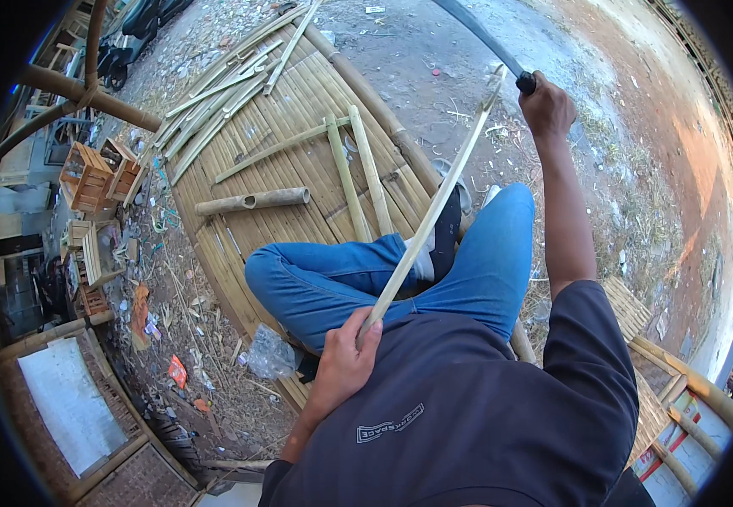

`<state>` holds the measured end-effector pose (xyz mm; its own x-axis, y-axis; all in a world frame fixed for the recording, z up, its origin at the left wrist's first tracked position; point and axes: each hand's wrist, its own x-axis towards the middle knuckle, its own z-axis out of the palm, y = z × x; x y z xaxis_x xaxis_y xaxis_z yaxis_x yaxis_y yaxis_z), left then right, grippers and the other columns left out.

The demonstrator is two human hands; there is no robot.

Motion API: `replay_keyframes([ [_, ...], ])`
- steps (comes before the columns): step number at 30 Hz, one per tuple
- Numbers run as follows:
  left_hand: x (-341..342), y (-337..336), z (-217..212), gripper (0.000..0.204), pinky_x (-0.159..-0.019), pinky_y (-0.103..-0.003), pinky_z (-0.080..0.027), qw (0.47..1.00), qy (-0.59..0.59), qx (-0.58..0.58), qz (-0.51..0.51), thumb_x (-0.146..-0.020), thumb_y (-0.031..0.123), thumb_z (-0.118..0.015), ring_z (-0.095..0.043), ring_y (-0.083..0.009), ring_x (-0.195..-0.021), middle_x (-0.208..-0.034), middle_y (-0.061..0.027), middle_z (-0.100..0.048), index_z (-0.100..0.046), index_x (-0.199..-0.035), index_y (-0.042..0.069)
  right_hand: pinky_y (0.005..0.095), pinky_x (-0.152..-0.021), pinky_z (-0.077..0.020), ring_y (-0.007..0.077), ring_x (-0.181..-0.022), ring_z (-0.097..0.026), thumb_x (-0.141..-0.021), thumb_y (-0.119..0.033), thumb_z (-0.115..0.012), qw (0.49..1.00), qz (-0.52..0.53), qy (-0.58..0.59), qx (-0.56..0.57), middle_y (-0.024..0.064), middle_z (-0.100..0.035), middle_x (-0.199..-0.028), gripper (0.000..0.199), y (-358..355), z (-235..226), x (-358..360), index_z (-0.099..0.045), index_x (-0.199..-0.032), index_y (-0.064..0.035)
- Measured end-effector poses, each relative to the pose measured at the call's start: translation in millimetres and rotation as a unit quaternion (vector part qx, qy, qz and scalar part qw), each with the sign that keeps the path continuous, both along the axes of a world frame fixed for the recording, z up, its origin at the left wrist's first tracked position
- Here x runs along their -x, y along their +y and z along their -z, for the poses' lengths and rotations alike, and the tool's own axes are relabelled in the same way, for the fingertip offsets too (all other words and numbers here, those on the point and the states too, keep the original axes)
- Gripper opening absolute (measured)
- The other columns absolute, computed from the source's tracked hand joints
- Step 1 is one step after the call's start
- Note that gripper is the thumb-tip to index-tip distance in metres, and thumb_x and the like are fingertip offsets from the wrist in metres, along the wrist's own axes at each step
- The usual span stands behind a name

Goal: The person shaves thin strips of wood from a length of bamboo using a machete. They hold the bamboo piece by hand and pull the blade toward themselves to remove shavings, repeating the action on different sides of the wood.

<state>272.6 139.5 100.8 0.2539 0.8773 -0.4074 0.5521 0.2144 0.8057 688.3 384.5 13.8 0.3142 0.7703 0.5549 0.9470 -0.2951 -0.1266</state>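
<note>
The left hand [345, 363] is closed around the near end of a long pale bamboo strip [434, 207], thumb laid along it. From there the strip slants toward 1 o'clock, across the person's lap, its frayed far tip ending just beside the right hand [547, 106], at that hand's 10 o'clock. The right hand grips the black handle of a machete [489, 42], whose blade points toward 11 o'clock and leaves the view. On the bamboo counter [324, 76], from the left hand, two loose strips [367, 165] lie at 12 o'clock, a bamboo tube [277, 198] at 11, and more split strips [206, 114] farther out at 11.
</note>
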Motion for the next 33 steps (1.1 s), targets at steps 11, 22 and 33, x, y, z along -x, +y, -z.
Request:
replay_keyframes([
  [11, 13.6, 4.4, 24.3, 0.03, -0.056, -0.037, -0.044, 0.993, 0.064, 0.021, -0.099, -0.103, 0.026, -0.053, -0.059, -0.0197, -0.056, -0.066, -0.0157, -0.06, -0.061, -0.111, -0.003, 0.0308, -0.054, -0.0388, 0.0101, -0.056, -0.047, -0.086, -0.034, -0.079, 0.922, -0.058, 0.383, -0.017, -0.0008, -0.053, -0.058, 0.041, -45.1, 16.3, -5.5, -0.06, -0.066, -0.0036],
  [22, 3.0, -4.7, 28.5, 0.028, -0.065, -0.044, -0.051, 0.997, 0.053, 0.027, -0.051, -0.101, 0.025, -0.057, -0.069, -0.0428, -0.074, -0.077, -0.0258, -0.067, -0.062, -0.113, 0.0, 0.0251, -0.054, -0.0407, 0.0037, -0.06, -0.051, -0.089, -0.026, -0.078, 0.739, -0.191, 0.643, 0.064, 0.0017, -0.073, -0.078, 0.029, -34.6, 27.5, 103.0, -0.075, -0.109, -0.0058],
  [33, 19.8, -20.4, 37.2, 0.025, -0.066, -0.043, -0.053, 1.0, -0.003, 0.005, -0.018, -0.098, 0.019, -0.061, -0.069, -0.0432, -0.078, -0.08, -0.0263, -0.068, -0.063, -0.115, 0.001, 0.0227, -0.049, -0.0441, 0.0068, -0.053, -0.054, -0.09, -0.016, -0.077, 0.671, -0.121, 0.73, -0.054, 0.0033, -0.063, -0.069, 0.02, -23.0, 7.9, 62.0, -0.064, -0.082, -0.003],
])
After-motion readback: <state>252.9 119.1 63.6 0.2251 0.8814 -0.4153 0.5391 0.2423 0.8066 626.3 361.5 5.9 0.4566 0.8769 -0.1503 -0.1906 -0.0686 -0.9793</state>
